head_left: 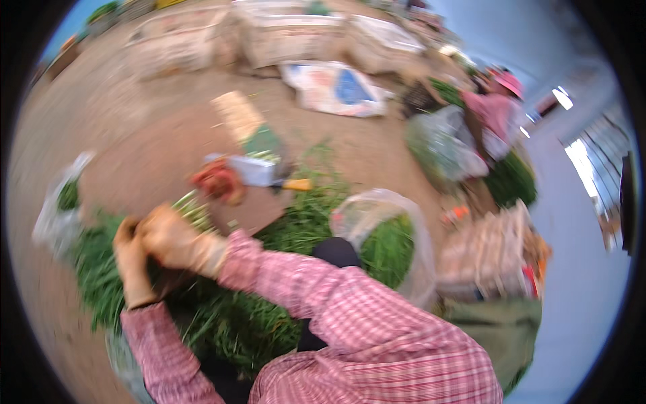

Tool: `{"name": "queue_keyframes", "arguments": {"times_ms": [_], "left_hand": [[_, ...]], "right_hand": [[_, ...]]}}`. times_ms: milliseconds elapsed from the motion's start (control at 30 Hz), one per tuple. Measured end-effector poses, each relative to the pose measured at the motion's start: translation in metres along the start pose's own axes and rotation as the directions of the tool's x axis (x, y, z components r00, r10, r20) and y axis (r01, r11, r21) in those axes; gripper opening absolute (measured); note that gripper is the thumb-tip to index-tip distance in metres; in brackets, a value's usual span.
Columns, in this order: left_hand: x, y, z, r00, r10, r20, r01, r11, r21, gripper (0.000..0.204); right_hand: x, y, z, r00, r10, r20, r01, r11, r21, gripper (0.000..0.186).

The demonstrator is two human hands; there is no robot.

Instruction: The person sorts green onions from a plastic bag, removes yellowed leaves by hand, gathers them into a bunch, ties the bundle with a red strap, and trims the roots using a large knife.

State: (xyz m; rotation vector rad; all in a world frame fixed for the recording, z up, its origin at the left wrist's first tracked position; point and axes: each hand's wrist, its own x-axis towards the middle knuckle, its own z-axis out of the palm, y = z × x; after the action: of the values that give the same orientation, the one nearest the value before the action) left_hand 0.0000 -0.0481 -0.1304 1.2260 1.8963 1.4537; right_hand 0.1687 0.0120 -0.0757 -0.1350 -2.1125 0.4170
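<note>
My left hand (132,262) and my right hand (171,237), both seemingly in tan gloves, are close together at the left, fingers closed around a bunch of leafy greens. Pale cut stalk ends (193,210) of the bunch stick out beyond my right hand, and feathery green leaves (101,273) spread to the left. Motion blur hides the exact finger positions. Just past the hands a red tangled bundle (219,180), perhaps ties, lies on a brown board (148,158). Beside it rests a broad-bladed knife (252,170) with a yellow handle.
Loose greens (229,323) heap over my lap side. An open clear plastic bag (420,262) of greens stands to the right; another bag (57,215) lies left. Large white sacks (296,40) line the back. A person in a pink hat (508,84) sits at the far right.
</note>
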Motion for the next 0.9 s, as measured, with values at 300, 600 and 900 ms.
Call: {"name": "queue_keyframes", "arguments": {"times_ms": [300, 600, 900], "left_hand": [[0.009, 0.006, -0.053, 0.979, -0.119, 0.167, 0.094, 0.984, 0.15, 0.016], [0.004, 0.088, -0.006, 0.949, -0.24, 0.205, 0.142, 0.904, 0.403, 0.029], [-0.029, 0.112, -0.022, 0.995, 0.079, 0.055, -0.095, 0.881, 0.464, 0.026]], "right_hand": [[0.017, -0.029, 0.023, 0.942, 0.078, 0.327, 0.002, 0.971, -0.24, 0.012], [0.06, -0.006, -0.055, 0.498, 0.692, 0.522, -0.608, 0.708, -0.359, 0.07], [0.036, 0.018, -0.03, 0.387, 0.652, 0.652, -0.744, 0.638, -0.197, 0.081]]}}
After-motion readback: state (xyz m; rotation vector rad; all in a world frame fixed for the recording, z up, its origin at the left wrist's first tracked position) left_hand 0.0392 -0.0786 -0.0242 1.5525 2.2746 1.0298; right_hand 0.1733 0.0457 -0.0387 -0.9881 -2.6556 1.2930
